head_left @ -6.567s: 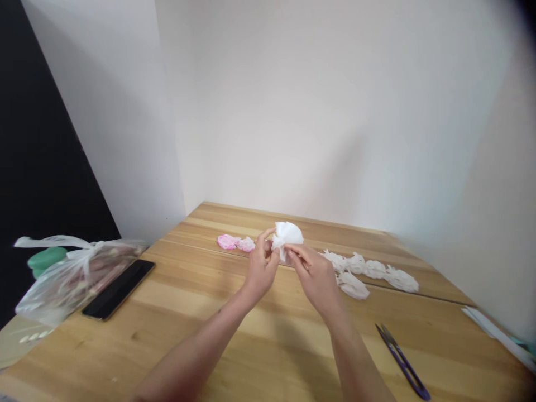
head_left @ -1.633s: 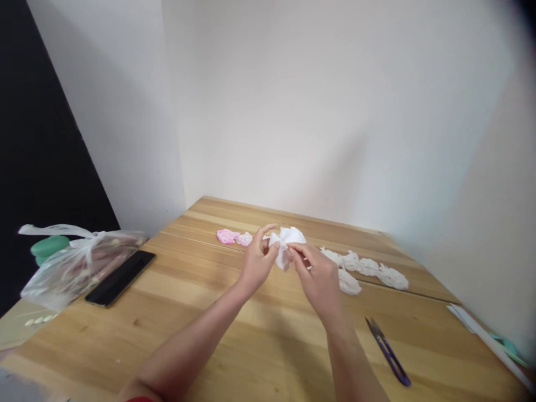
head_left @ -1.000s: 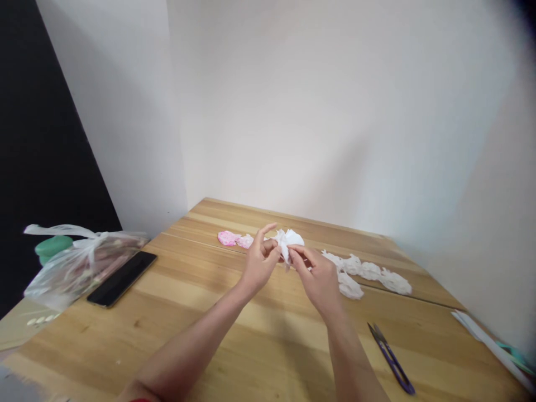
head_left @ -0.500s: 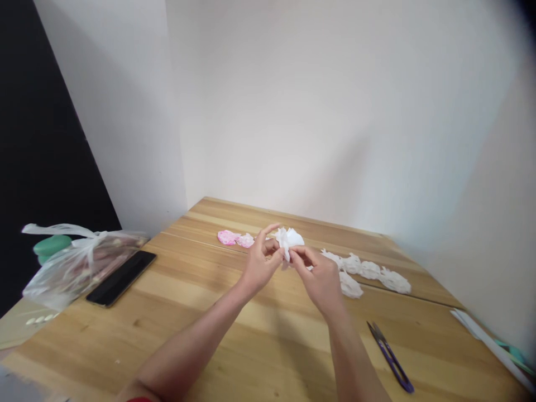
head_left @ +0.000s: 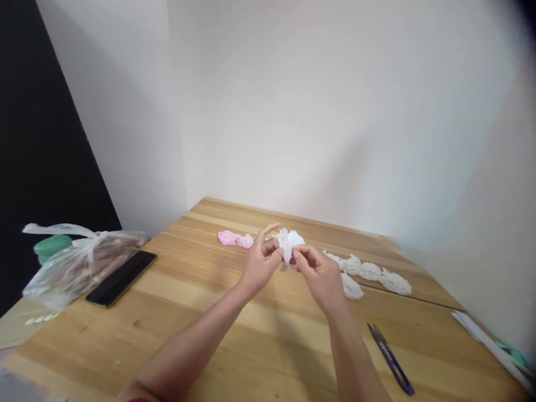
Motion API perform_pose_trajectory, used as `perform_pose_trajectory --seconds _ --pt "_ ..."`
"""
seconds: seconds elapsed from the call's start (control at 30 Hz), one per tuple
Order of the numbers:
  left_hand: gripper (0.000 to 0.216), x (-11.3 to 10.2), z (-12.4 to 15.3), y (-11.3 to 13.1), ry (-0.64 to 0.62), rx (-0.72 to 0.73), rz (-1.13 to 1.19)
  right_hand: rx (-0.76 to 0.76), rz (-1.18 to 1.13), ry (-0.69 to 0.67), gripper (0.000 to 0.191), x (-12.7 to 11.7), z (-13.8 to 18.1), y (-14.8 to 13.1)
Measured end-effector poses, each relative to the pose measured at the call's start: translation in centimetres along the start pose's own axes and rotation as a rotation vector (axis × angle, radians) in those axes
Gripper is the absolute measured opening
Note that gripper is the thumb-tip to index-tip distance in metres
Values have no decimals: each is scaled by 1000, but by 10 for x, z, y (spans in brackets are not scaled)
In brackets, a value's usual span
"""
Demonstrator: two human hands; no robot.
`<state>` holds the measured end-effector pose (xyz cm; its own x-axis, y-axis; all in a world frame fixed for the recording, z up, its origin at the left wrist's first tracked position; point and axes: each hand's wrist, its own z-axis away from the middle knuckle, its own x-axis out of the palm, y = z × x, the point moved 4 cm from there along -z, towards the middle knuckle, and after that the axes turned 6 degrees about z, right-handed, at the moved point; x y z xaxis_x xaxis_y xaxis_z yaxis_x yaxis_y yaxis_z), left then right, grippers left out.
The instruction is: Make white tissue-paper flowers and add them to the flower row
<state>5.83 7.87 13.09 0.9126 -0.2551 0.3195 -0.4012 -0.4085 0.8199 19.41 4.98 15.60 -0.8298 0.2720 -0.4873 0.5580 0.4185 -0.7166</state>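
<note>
A white tissue-paper flower (head_left: 290, 242) is held above the wooden table (head_left: 234, 312) between both hands. My left hand (head_left: 259, 262) pinches its left side with thumb and fingers, the index finger raised. My right hand (head_left: 320, 273) pinches its right side, fingers curled. Both hands hover over the table's middle. Behind my left hand lie two pink paper flowers (head_left: 234, 239). A row of several white paper flowers (head_left: 372, 273) lies to the right of my right hand.
A black phone (head_left: 121, 278) and a knotted clear plastic bag (head_left: 75, 262) lie at the left edge, with a green lid (head_left: 52, 245) behind. Purple thread snips (head_left: 391, 357) lie near right. White and teal strips (head_left: 494, 346) sit at the far right. Walls close the back.
The flower has been worked from a round open puff into a smaller, more gathered shape. Both hands stay in about the same place, fingers shifting on the paper.
</note>
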Motion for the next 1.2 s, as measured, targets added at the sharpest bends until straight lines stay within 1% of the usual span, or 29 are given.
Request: perform_pose_trajectory --seconds 0.1,0.27,0.33,0.4,0.5,0.6,0.73,0.83,0.9,1.0,1.1,1.2 --pt "51 2 1 1 -12 3 -26 -21 -9 0 26 0 1 -3" --pt "46 6 5 7 -22 54 -146 -105 142 52 21 2 5 -12" --pt "46 7 5 7 -17 45 -140 -111 180 82 20 2 5 -11" --pt "49 6 4 6 -9 -3 -67 -67 147 98 23 0 3 -6" --pt "52 4 1 4 17 -67 69 18 29 92 25 -1 -1 1" --pt "52 3 -1 3 18 -73 127 31 -14 80 25 -1 -2 2" --pt "53 4 -2 -1 -12 -68 110 -30 43 60 23 2 0 -4" --pt "51 3 -2 -3 6 -77 99 -63 59 28 24 4 1 -5" --pt "48 2 -3 -3 36 -79 109 -45 51 24 25 3 0 -2" --pt "45 2 -3 0 66 -73 119 23 5 28 26 0 -4 4" --pt "46 2 -2 2 50 -68 123 57 -43 16 26 0 -5 6" --pt "46 3 0 1 12 -45 82 33 -25 13 25 2 -3 2"
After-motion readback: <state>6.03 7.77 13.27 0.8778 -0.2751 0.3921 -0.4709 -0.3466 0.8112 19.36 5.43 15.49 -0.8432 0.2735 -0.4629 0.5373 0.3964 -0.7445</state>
